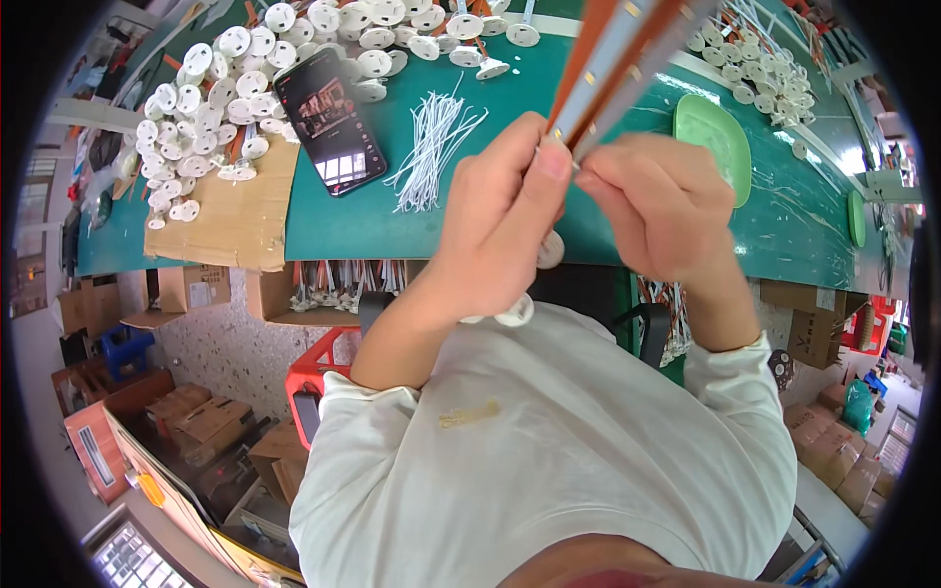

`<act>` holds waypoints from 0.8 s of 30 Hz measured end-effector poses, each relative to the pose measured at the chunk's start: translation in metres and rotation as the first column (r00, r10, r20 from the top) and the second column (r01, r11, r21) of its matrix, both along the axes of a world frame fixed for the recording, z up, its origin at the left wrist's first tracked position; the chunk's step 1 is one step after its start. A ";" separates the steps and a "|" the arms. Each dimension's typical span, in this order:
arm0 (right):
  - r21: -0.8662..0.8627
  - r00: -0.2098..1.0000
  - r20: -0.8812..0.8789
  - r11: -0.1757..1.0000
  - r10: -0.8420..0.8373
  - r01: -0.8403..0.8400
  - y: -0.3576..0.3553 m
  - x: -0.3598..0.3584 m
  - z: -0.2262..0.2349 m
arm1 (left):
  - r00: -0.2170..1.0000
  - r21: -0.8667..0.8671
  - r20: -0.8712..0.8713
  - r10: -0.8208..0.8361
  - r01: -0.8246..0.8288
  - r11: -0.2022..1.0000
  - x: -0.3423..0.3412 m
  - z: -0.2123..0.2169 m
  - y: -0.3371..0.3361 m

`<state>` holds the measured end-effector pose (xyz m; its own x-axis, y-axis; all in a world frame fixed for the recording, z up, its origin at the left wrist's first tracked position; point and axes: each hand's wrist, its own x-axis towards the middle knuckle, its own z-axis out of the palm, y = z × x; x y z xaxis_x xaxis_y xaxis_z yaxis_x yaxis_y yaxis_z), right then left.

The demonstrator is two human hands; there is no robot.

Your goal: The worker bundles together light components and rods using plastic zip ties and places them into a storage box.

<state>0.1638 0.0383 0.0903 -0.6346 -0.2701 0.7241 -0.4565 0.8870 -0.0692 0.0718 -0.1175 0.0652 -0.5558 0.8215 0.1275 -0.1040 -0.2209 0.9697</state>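
A green workbench (pixel 333 235) stretches out beyond the person's two hands, in a crowded workroom with a speckled floor (pixel 230 323). Far below and to the left of the left hand (pixel 505 211), cardboard boxes (pixel 211 426) are stacked near a blue stool (pixel 124 351).

Just left of that hand lies a loose bundle of thin white ties (pixel 431 147); beyond it, a dark smartphone (pixel 333 122) with a lit screen. Farther left, many white round discs (pixel 221 93) crowd the bench, some beside a flat cardboard sheet (pixel 245 216). Past the right hand (pixel 662 201) sit a light green plastic tray (pixel 725 147) and, farther off, another cluster of discs.

The LED strips (pixel 588 83) rise from the left hand and run out of view at the top: pale bands dotted with small yellowish squares, alongside orange ones. The left hand grips them firmly, thumb uppermost. The right hand, blurred, has its fingers curled close beside the grip; whether it pinches anything cannot be told. The hands hide the strips' lower part.
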 end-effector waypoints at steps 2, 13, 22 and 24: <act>-0.502 0.966 0.247 0.862 0.073 0.063 -0.013 0.013 -0.008 | 0.965 0.040 -0.262 0.026 -0.016 0.999 -0.002 -0.003 -0.005; -0.191 0.980 -0.190 0.981 -0.063 0.026 -0.018 0.011 -0.011 | 0.954 -0.021 0.234 -0.185 0.196 0.980 0.006 0.006 -0.015; 0.059 0.995 -0.085 0.997 0.047 -0.042 -0.009 0.020 0.007 | 0.935 -0.023 0.271 -0.230 0.245 0.969 0.000 0.005 -0.015; 0.060 0.994 -0.107 0.998 0.017 -0.011 -0.010 0.020 0.004 | 0.968 -0.056 0.182 -0.173 0.186 0.981 0.005 0.004 -0.014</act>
